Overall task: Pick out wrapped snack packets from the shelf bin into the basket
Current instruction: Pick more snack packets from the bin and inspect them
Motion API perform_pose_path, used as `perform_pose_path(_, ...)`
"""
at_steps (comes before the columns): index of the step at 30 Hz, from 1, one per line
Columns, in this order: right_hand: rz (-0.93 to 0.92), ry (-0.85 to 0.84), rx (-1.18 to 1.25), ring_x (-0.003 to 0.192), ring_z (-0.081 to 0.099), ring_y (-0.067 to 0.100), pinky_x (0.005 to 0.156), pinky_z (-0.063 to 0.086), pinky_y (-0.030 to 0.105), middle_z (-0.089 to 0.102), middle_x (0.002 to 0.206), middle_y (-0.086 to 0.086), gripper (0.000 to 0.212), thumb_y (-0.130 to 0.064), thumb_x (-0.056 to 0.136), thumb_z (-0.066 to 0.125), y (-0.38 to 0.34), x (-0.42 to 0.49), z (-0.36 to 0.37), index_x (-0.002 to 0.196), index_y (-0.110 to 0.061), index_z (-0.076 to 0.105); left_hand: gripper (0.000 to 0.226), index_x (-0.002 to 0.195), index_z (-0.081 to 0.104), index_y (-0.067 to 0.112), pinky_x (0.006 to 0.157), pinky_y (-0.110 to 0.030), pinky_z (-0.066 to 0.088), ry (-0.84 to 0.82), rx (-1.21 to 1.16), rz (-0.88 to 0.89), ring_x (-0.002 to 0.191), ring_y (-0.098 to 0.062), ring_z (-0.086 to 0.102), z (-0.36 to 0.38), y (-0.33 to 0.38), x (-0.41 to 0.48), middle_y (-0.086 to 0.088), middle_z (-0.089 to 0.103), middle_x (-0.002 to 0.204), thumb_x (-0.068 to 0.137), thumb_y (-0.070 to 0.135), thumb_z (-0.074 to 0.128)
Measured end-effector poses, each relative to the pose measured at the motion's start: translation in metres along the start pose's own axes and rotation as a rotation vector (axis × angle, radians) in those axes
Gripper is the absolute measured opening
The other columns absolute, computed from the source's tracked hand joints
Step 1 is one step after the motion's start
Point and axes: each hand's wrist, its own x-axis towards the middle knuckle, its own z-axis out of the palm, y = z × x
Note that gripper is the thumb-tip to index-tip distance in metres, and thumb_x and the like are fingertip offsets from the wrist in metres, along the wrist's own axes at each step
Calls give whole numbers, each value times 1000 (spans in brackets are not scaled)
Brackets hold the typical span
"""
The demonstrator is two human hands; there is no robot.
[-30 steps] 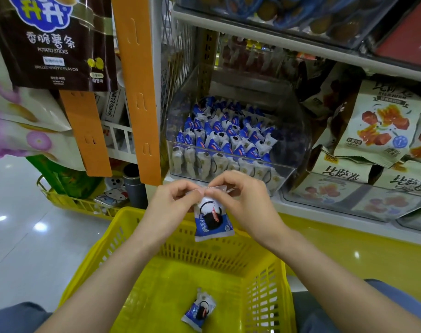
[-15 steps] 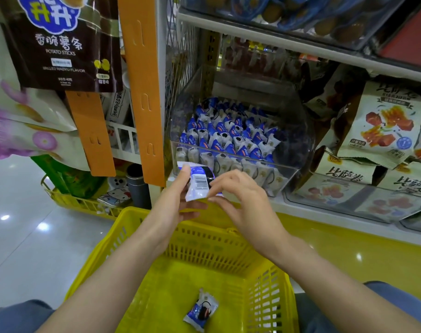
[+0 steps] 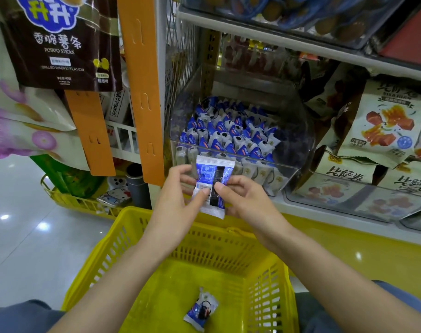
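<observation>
A blue-and-white wrapped snack packet [image 3: 210,186] is held upright with its back side toward me, above the far rim of the yellow basket [image 3: 103,255]. My left hand [image 3: 178,200] pinches its left edge and my right hand [image 3: 243,200] pinches its right edge. Another packet of the same kind [image 3: 201,308] lies on the basket floor. Just behind my hands, the clear shelf bin [image 3: 298,131] holds several rows of matching packets [image 3: 228,135].
An orange hanging strip [image 3: 142,92] with snack bags hangs left of the bin. Large snack bags [image 3: 382,123] fill the shelf to the right. A second yellow basket [image 3: 67,200] with goods stands on the floor at the left. The shelf above overhangs the bin.
The packet has been turned over from its front to its back and raised slightly, both hands still holding it. The packet in the basket has not moved.
</observation>
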Motion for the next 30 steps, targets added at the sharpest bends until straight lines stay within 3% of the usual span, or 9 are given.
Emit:
perform_pose_path(3, 28, 10, 95, 86, 66, 17, 71, 56, 27, 67, 108, 16, 31, -20, 88, 61, 1, -1, 2, 112, -2, 51, 41, 114, 46, 29, 76, -4, 39, -31, 164, 131, 96, 11, 48, 4, -5, -4, 14, 51, 106, 80, 27, 69)
perform_pose_path(7, 32, -17, 27, 82, 67, 11, 70, 56, 27, 69, 103, 9, 32, -27, 89, 59, 0, -2, 1, 111, -7, 51, 38, 113, 49, 33, 75, -10, 44, -73, 165, 107, 94, 4, 53, 2, -8, -5, 21, 53, 107, 79, 35, 68)
perform_pose_path(12, -13, -6, -13, 74, 66, 2, 61, 53, 16, 68, 96, 5, 19, -27, 86, 63, 1, 0, -1, 97, -14, 53, 29, 113, 45, 39, 73, -10, 48, -137, 142, 95, 89, 8, 58, -1, -4, -6, 22, 56, 104, 91, 22, 54)
perform_pose_path(15, -44, 0, -37, 76, 64, 3, 64, 54, 17, 65, 98, 8, 20, -25, 85, 64, 6, 0, 1, 96, -13, 52, 33, 124, 42, 32, 78, -21, 50, -153, 275, 123, 91, 2, 57, -2, -4, -10, 19, 58, 106, 94, 22, 47)
perform_pose_path(18, -54, -11, -52, 73, 62, -3, 65, 54, 17, 63, 91, -2, 24, -28, 86, 61, 6, -2, 3, 100, -12, 50, 31, 126, 41, 30, 77, -34, 51, -154, 401, 176, 92, -9, 59, -2, -1, -13, 7, 62, 108, 95, 32, 42)
perform_pose_path(22, -64, -38, -46, 71, 61, -1, 68, 56, 20, 60, 95, 4, 20, -22, 89, 59, 7, -4, 8, 99, -9, 47, 29, 125, 41, 26, 67, -34, 50, -135, 472, 187, 82, -14, 60, -3, 0, -13, 2, 63, 98, 96, 27, 40)
perform_pose_path(26, -75, -50, -118, 76, 63, 9, 81, 56, 36, 59, 107, 12, 25, -19, 88, 61, 7, -6, 12, 102, -5, 45, 29, 122, 39, 27, 63, -33, 49, -146, 463, 108, 75, -12, 57, -5, 0, -11, 3, 59, 88, 95, 17, 41)
perform_pose_path(30, -71, -71, -90, 75, 60, 5, 68, 56, 21, 56, 106, 13, 21, -19, 90, 57, 6, -4, 13, 102, -8, 45, 24, 121, 43, 27, 66, -39, 53, -135, 469, 129, 78, -15, 62, -8, 1, -9, 0, 65, 92, 97, 28, 38)
